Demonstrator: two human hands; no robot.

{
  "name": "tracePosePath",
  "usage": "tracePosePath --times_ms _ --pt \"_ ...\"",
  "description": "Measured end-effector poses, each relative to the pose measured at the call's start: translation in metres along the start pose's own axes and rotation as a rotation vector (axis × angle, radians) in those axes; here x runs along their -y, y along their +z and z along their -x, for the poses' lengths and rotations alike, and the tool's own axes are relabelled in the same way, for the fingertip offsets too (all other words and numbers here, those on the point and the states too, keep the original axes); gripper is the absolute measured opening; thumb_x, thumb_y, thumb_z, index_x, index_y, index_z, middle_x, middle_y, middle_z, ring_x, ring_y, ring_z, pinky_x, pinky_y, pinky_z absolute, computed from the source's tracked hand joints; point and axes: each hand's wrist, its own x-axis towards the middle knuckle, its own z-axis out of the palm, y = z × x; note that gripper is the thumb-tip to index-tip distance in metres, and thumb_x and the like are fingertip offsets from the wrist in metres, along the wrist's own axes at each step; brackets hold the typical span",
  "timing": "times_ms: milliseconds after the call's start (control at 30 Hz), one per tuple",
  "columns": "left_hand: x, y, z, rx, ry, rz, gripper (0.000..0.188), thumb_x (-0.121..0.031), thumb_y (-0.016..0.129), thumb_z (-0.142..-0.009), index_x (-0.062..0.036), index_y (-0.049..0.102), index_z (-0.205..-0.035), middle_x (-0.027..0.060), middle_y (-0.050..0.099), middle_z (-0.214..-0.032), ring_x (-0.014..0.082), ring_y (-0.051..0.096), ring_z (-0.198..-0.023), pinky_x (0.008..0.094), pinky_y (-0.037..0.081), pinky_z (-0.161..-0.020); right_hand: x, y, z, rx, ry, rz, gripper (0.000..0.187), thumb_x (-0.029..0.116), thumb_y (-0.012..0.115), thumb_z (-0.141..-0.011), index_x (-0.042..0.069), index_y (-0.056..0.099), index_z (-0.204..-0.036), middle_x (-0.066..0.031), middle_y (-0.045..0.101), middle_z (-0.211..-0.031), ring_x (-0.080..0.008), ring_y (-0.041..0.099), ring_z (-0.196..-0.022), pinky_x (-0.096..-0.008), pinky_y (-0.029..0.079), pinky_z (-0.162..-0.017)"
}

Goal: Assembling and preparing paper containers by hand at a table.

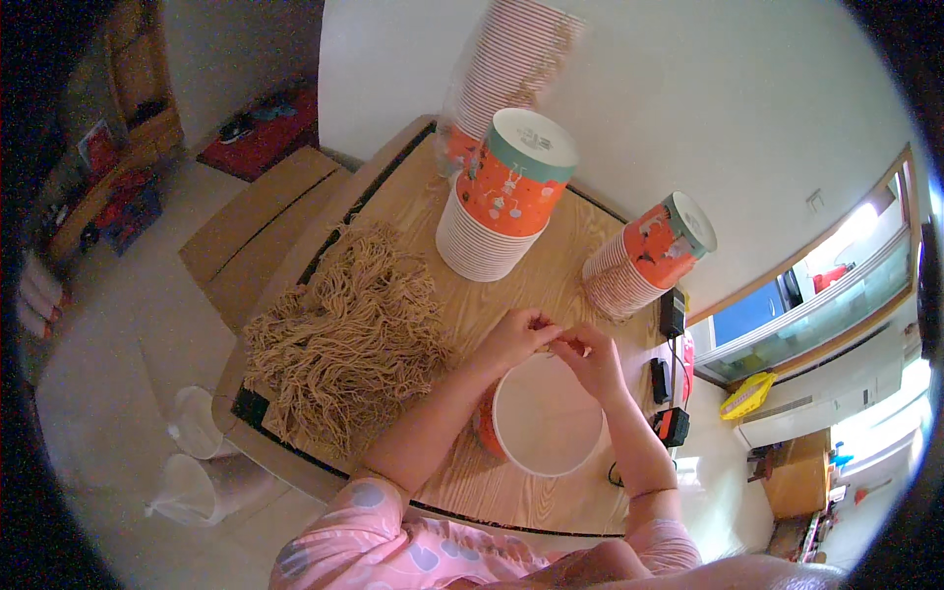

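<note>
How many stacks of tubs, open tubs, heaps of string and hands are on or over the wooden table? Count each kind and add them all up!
Stacks of tubs: 3 (back stack, middle stack, right stack)
Open tub: 1
Heap of string: 1
Hands: 2 (left hand, right hand)
Total: 7

The camera sits on the head of the person (344,536) and looks down at the tabletop (551,290) from close by. The left hand (516,331) and the right hand (588,352) show near the middle of the view, over the tabletop. The view is round and wide, so straight edges bend. It sees the floor (108,364) left of the tabletop, the wall (678,98) behind it and a window (836,315) to its right.
</note>
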Motion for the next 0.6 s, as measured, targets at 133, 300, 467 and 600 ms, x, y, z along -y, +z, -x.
tracePosePath --times_ms 133,300,467,600 --pt "-0.002 -0.002 -0.001 -0.007 -0.021 -0.037 0.023 -0.021 0.065 -0.079 0.0013 0.065 -0.085 0.0052 0.063 -0.073 0.0113 0.056 -0.066 0.0271 0.046 -0.062 -0.011 -0.002 -0.005 0.051 0.049 -0.074 0.011 0.012 0.065 -0.081 0.001 0.066 -0.085 -0.0056 0.063 -0.080 -0.0124 0.057 -0.072 -0.0262 0.046 -0.063" --pt "0.002 -0.002 -0.003 -0.016 -0.007 -0.036 0.023 -0.020 0.066 -0.078 0.0014 0.065 -0.087 0.0062 0.064 -0.077 0.0125 0.057 -0.069 0.0280 0.047 -0.065 -0.010 -0.008 -0.005 0.101 0.233 -0.176 0.011 0.012 0.065 -0.082 0.003 0.065 -0.087 -0.0025 0.063 -0.080 -0.0103 0.057 -0.074 -0.0254 0.046 -0.066" --pt "0.016 -0.002 -0.006 -0.015 0.057 -0.052 0.020 -0.022 0.065 -0.080 -0.0041 0.063 -0.089 0.0051 0.063 -0.078 0.0120 0.058 -0.069 0.0269 0.048 -0.064 0.001 -0.009 -0.005 0.091 0.409 -0.589 0.010 0.014 0.061 -0.084 0.004 0.062 -0.081 0.0017 0.056 -0.068 -0.0044 0.050 -0.064 -0.0183 0.039 -0.054" --pt "0.017 0.001 -0.009 0.062 0.108 -0.093 0.016 -0.017 0.067 -0.079 -0.0037 0.063 -0.087 0.0053 0.065 -0.080 0.0123 0.060 -0.072 0.0276 0.049 -0.070 -0.012 -0.010 -0.006 0.057 0.494 -0.761 0.007 0.012 0.060 -0.083 0.006 0.060 -0.080 0.0024 0.053 -0.068 -0.0059 0.048 -0.060 -0.0193 0.039 -0.053"
